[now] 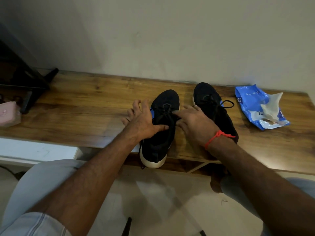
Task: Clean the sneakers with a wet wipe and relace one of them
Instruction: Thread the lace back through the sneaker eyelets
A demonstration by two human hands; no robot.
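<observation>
Both your forearms reach forward and inward over the wooden shelf [85,103], meeting at the near sneaker [159,130].

Your left hand [143,120] lies on that shoe's left flank, wrist bent. Fingers spread wide and loosely arched over the board beside the shoe; thumb [162,128] pressed flat across the tongue area. Nothing is gripped.

Your right hand [194,123] sits between the two shoes, back of hand up, a red thread [216,136] tied at the wrist. Index finger extended leftward onto the black laces [166,110] of the near sneaker; whether it pinches a lace or only touches, I cannot tell. The other fingers are hidden or blurred.

Near sneaker: black upper, white sole, long axis running away from you, toe toward the wall, heel overhanging the shelf's front edge.

Far sneaker [209,101]: just right of the first, same make, toe toward the wall and angled slightly left; its heel is covered by your right wrist. A lace loop lies out to its right.

Blue wipes packet [250,101] sits near the shelf's right end, with a pale wipe [271,104] lying on it.
</observation>
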